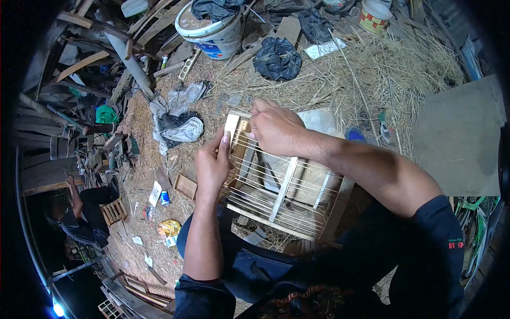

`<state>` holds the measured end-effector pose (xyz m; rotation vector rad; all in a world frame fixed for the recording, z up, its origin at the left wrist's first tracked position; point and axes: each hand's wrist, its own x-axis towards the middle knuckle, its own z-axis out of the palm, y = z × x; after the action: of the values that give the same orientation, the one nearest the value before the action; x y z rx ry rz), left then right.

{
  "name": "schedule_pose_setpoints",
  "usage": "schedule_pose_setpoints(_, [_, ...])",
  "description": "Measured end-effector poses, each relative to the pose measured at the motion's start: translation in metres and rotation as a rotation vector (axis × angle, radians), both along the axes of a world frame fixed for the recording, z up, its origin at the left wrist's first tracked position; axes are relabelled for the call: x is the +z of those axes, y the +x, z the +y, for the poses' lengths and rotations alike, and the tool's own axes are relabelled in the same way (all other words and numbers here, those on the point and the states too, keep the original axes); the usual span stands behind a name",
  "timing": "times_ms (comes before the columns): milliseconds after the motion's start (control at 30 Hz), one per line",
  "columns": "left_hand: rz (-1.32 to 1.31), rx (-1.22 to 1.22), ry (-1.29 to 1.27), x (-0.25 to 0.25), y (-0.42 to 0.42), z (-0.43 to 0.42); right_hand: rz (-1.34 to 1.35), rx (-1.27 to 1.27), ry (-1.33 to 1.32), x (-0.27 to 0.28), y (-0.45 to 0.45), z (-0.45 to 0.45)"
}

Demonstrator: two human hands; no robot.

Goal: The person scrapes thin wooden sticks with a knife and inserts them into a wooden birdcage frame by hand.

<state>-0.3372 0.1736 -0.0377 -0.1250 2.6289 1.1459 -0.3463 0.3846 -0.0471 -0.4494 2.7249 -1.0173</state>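
Observation:
A wooden cage frame point(281, 190) with a row of thin bars and pale slats rests tilted over my lap. My left hand point(211, 166) is closed on its upper left edge, with the thumb along the pale wooden end rail point(232, 125). At the top of the same rail is my right hand point(277, 127), its fingers curled and pressed together by the bar ends. What those fingers pinch is hidden. Between the two hands a small light-brown wooden block point(243, 127) shows against the rail.
A small open wooden box point(186, 186) lies left of my left hand, near a blue can point(165, 198). Farther off are a white bucket point(212, 40), black plastic point(277, 58) and straw. A flat board point(459, 138) lies right. Another person point(82, 212) sits at far left.

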Motion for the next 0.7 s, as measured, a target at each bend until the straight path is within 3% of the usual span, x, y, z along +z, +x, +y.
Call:
schedule_pose_setpoints(167, [0.279,-0.142,-0.011,-0.021,-0.003,-0.011,0.018,-0.005,-0.021,0.001,0.002,0.001])
schedule_pose_setpoints(400, [0.123,-0.054,-0.013,-0.017,-0.002,-0.009,0.03,-0.001,-0.002,-0.004,0.001,0.001])
schedule_pose_setpoints(500, [0.286,-0.122,0.019,-0.03,-0.003,-0.015,0.011,0.021,0.003,0.001,-0.001,0.003])
schedule_pose_setpoints(700, [0.087,-0.04,0.036,-0.008,0.001,-0.002,0.001,-0.019,0.053,0.0,0.0,-0.002])
